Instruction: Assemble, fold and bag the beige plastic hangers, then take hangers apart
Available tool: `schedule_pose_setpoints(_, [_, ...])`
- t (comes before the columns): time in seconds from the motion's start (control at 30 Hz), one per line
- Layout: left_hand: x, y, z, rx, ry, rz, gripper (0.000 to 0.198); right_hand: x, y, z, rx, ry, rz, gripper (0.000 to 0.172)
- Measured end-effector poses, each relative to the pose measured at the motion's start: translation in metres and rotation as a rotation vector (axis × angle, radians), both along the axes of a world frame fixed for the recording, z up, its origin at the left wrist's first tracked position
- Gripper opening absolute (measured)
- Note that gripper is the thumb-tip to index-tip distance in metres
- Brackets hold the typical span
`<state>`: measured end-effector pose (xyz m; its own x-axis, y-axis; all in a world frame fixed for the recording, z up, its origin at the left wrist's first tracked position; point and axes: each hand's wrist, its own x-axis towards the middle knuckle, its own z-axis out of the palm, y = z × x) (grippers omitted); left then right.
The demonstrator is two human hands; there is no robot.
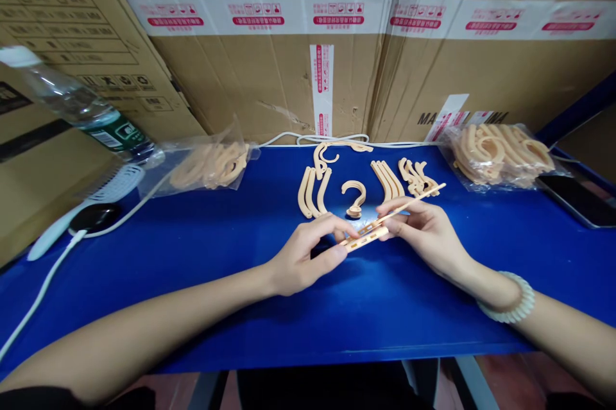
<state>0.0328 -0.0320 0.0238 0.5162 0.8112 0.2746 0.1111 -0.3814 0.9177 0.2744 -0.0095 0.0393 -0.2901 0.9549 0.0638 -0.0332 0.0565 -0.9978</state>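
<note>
My left hand (308, 253) pinches the left end of a beige slotted plastic piece (366, 240) above the blue table. At its other end, my right hand (418, 227) grips the same piece together with a thin beige strip (416, 198) that points up to the right. Just beyond the hands lies a beige hook (355, 197). Curved beige arms (314, 192) lie to its left, and more slim arms (387, 180) to its right. Small beige parts (418, 176) are heaped beside those. A partly joined hanger (327, 156) rests farther back.
Bagged beige parts lie at the back left (212, 165) and back right (500, 152). A phone (580, 199) is at the right. A bottle (91, 111), hairbrush (115, 184), black puck (96, 219) and white cable (45, 285) are left. Cardboard (269, 70) stands behind the table (269, 333).
</note>
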Motion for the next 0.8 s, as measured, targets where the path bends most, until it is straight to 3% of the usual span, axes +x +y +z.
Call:
schedule_pose_setpoints(0.17, [0.004, 0.007, -0.004, -0.258, -0.155, 0.031, 0.024, 0.001, -0.001, 0.003, 0.162, -0.091, 0.022, 0.014])
schedule_pose_setpoints(0.33, [0.010, 0.013, 0.001, -0.504, -0.092, -0.153, 0.031, -0.003, -0.002, 0.003, 0.295, -0.168, 0.073, 0.016])
schedule_pose_setpoints(0.5, [0.011, 0.015, 0.000, -0.359, 0.072, -0.169, 0.023, -0.001, -0.001, -0.001, 0.406, -0.233, 0.144, 0.009])
schedule_pose_setpoints(0.63, [0.008, 0.014, 0.000, -0.163, 0.214, -0.172, 0.028, 0.000, 0.000, -0.004, 0.496, -0.309, 0.204, 0.010])
schedule_pose_setpoints(0.8, [0.008, 0.013, 0.005, -0.042, 0.274, -0.175, 0.034, -0.001, -0.003, -0.003, 0.592, -0.338, 0.233, 0.014])
